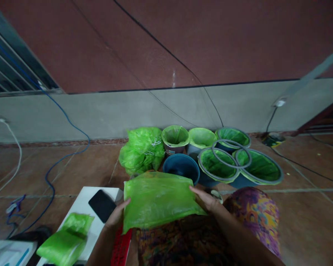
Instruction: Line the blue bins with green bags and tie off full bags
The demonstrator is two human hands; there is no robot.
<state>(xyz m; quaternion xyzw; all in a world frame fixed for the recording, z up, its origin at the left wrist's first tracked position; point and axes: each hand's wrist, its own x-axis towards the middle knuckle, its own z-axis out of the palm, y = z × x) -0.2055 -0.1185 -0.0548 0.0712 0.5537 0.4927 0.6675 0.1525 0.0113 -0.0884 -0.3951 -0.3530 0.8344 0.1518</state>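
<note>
A flat, folded light-green plastic bag (161,201) is stretched between my hands above my lap. My left hand (118,213) grips its left edge with the thumb on top. At the right edge, my right hand (207,199) pinches it, also thumb up. Just beyond the bag stands a blue bin (181,159) without a liner. On the white box (84,207) at my left lie more folded green bags (68,236) and a dark phone (102,205).
Several bins lined with green bags, such as the grey-rimmed bin (219,166), stand by the wall. Loose grey rings (224,141) rest across their tops. A heap of green bags (143,147) lies left of them. A blue cable (68,118) runs along the floor.
</note>
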